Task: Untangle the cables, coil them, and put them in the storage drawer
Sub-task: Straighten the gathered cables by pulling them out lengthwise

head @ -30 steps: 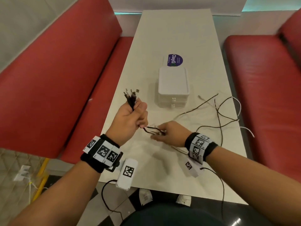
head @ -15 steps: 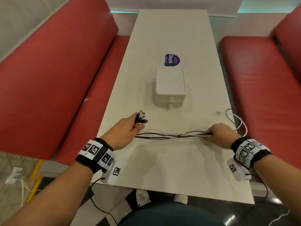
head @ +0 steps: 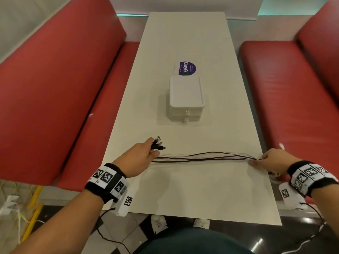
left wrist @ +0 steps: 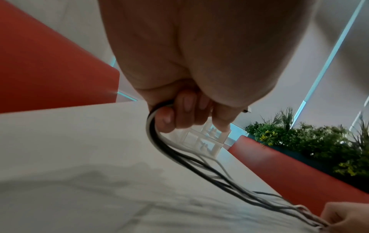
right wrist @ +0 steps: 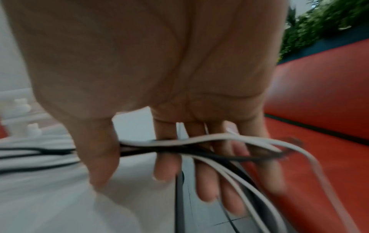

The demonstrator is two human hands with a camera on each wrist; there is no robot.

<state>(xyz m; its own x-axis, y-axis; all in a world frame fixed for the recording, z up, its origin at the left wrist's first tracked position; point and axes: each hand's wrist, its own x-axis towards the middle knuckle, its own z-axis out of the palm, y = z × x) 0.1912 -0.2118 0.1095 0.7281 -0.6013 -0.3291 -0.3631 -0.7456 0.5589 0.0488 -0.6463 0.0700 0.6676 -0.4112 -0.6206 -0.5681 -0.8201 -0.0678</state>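
Note:
Several black and white cables stretch in a nearly straight bundle across the near part of the white table. My left hand grips one end of the bundle, and the plugs stick out past its fingers. In the left wrist view its fingers curl round the cables. My right hand holds the bundle at the table's right edge. In the right wrist view the cables pass between thumb and fingers and hang down beyond. The white storage drawer unit stands mid-table with both drawers closed.
A round purple sticker lies behind the drawer unit. Red bench seats run along both sides of the table, the right one close to my right hand. Plants stand behind the right bench.
My right hand has slid right along the cables to the table's edge, pulling the bundle straight. My left hand has dropped lower with the plug ends.

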